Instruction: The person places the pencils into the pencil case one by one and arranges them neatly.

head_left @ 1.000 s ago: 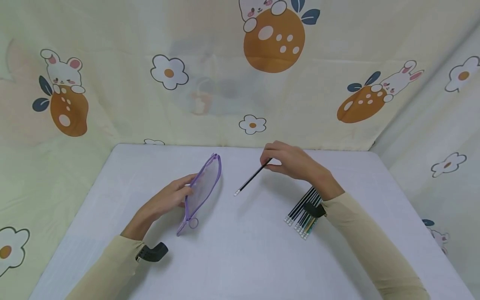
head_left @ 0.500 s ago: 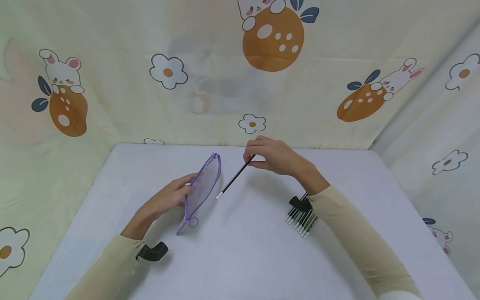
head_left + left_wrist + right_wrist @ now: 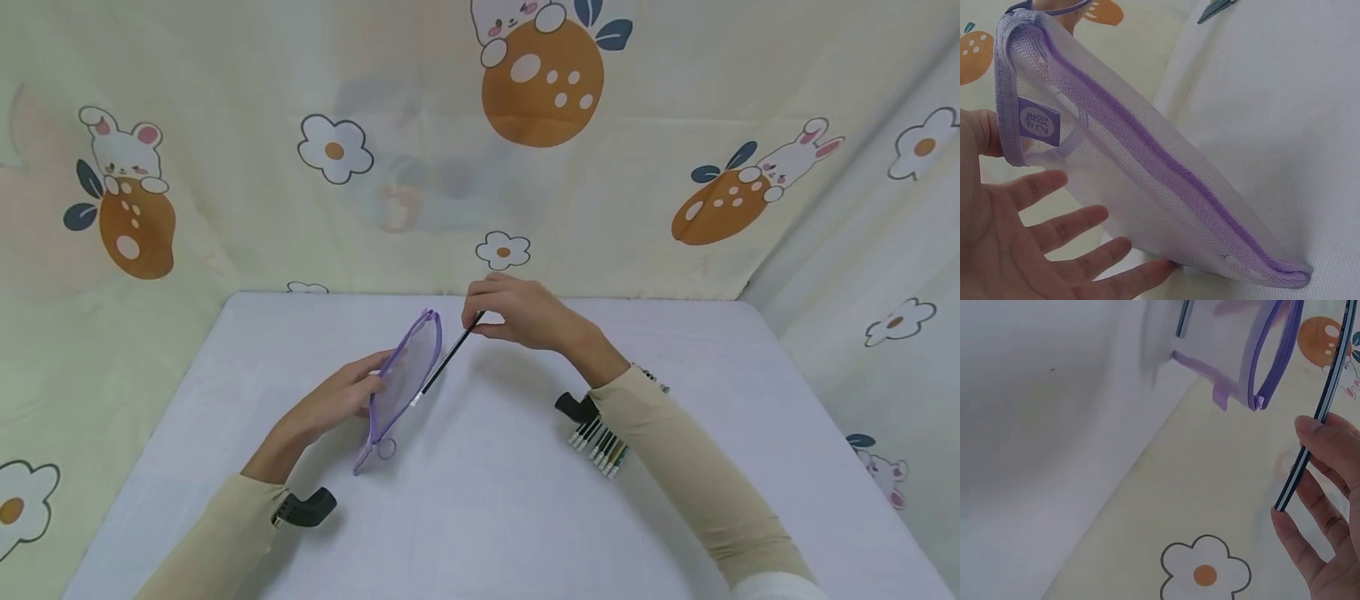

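My left hand (image 3: 341,396) holds a purple-edged mesh zipper pouch (image 3: 405,375) on its side. In the left wrist view its fingers spread along the mesh (image 3: 1129,194), and the zip side gapes. My right hand (image 3: 521,315) pinches a dark striped pencil (image 3: 452,360) between thumb and fingers. The pencil slants down to the left, its white eraser end at the pouch's right edge; whether it is inside the mouth I cannot tell. In the right wrist view, another dark striped pencil (image 3: 1184,319) shows at the pouch's mesh.
Several pencils (image 3: 600,442) lie side by side on the white table (image 3: 480,517), partly hidden under my right forearm and wrist camera (image 3: 576,408). Behind the table hangs a patterned cloth (image 3: 420,208). Another black camera (image 3: 306,507) sits at my left wrist.
My right hand has moved left with the pencil, bringing its eraser end up to the pouch. The left hand and pouch have stayed nearly still.
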{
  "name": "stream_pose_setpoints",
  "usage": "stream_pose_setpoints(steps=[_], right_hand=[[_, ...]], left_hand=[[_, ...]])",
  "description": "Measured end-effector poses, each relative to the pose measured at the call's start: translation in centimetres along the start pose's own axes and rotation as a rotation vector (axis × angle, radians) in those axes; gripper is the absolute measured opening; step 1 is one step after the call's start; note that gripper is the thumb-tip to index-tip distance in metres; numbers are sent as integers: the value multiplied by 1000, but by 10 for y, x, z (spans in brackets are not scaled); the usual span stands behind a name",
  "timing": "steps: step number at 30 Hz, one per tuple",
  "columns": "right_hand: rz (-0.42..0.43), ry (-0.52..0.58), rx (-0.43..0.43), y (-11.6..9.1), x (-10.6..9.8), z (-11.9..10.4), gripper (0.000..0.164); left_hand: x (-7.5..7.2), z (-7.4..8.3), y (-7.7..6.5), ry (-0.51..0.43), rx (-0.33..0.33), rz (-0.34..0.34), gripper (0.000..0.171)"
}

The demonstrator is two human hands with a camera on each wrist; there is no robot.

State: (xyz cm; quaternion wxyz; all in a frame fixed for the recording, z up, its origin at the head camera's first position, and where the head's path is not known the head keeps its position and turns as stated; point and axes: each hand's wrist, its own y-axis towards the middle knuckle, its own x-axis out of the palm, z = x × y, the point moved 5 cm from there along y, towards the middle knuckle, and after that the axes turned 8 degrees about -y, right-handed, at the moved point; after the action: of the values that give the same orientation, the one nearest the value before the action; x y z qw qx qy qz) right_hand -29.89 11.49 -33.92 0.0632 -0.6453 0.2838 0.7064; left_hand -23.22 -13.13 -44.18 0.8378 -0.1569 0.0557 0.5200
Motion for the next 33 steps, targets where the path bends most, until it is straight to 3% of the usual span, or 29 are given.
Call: stream_pose_setpoints(steps=[14, 33], right_hand=[[-16, -66, 8, 20, 15, -11, 12], [-56, -29, -86, 38, 33, -35, 11]], left_hand=[[1, -1, 2, -25, -4, -9, 61], [0, 0, 1, 5, 2, -15, 60]])
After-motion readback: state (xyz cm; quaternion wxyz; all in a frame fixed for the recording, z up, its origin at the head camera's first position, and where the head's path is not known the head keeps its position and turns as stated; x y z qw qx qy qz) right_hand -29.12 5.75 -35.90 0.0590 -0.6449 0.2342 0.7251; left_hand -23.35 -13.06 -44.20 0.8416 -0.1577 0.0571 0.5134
